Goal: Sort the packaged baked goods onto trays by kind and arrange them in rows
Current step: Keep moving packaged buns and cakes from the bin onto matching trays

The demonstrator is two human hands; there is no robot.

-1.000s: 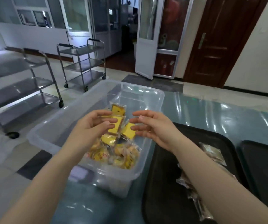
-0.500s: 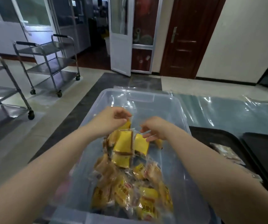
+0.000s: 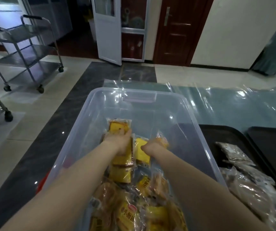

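A clear plastic bin (image 3: 99, 104) holds several yellow packaged cakes (image 3: 122, 175) and orange-labelled bread packs (image 3: 127, 214). Both my hands are down inside it. My left hand (image 3: 119, 142) lies with fingers curled over a yellow cake pack (image 3: 118, 127) at the far end of the pile. My right hand (image 3: 152, 145) is closed around an orange-yellow pack (image 3: 163, 141), right beside another yellow cake pack (image 3: 142, 150). To the right, a black tray (image 3: 212, 135) carries brown packaged goods (image 3: 233, 152).
A second black tray (image 3: 270, 139) sits at the far right. The table is covered in shiny clear film (image 3: 233, 104). Steel trolleys (image 3: 25, 52) stand on the floor to the left. A white door and a brown door are behind.
My view has tilted down over the bin. Both hands went from above the pile down into it and closed on packs.
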